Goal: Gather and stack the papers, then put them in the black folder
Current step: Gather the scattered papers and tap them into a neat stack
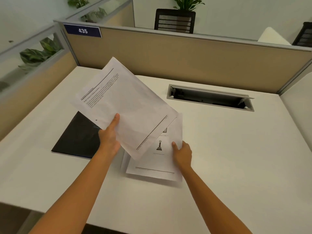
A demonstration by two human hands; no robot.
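Observation:
My left hand (109, 135) grips a white printed sheet (128, 105) by its lower left edge and holds it tilted above the desk. Under its lower corner lies a small pile of papers (155, 162) flat on the desk, the top one showing a small drawing. My right hand (183, 153) holds the pile's right edge, thumb on top. The black folder (77, 137) lies shut and flat to the left of the pile, partly covered by the raised sheet and my left hand.
The white desk (228, 149) is walled by tan partitions (185, 54) at the back and left. An open cable slot (211, 97) sits in the desk at back right. A black chair (174, 21) and plants stand beyond the partition.

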